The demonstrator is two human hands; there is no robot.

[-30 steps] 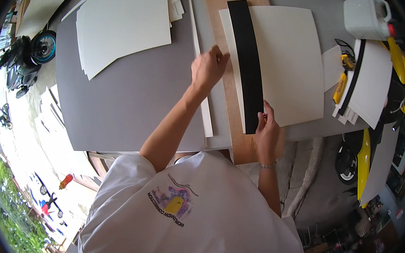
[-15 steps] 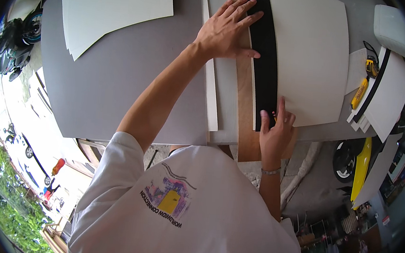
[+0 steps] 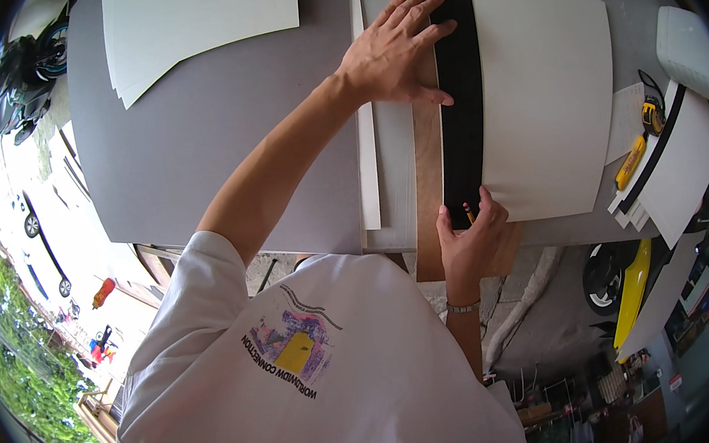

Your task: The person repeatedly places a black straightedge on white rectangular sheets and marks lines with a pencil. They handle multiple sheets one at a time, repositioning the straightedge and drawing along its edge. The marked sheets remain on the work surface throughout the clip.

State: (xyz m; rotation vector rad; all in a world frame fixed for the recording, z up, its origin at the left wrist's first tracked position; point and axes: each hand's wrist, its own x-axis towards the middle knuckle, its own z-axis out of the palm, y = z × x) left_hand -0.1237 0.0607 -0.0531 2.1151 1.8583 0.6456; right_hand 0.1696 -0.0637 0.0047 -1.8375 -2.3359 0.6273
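Note:
My left hand (image 3: 396, 52) lies spread, palm down, with its fingertips and thumb on a long black strip (image 3: 464, 104). The strip lies along the left side of a large white sheet (image 3: 541, 111) with a curved edge. Under the strip's left side shows a brown wooden board (image 3: 429, 160). At the near end of the strip is my right hand (image 3: 475, 240), its thumb and index finger at the two edges of the strip. A short orange pencil (image 3: 469, 214) sticks out between its fingers, mostly hidden by the hand.
A grey panel (image 3: 235, 143) covers the table's left, with several white sheets (image 3: 204, 14) stacked on it. Right of my hands lie a tape measure (image 3: 652, 115), a yellow cutter (image 3: 629, 163) and cut white pieces (image 3: 684, 166). A pale container (image 3: 694, 53) stands far right.
My right hand has drawn slightly nearer to me and left, and its index finger has pulled back from the white sheet to the strip's edge. My left hand stays nearly in place.

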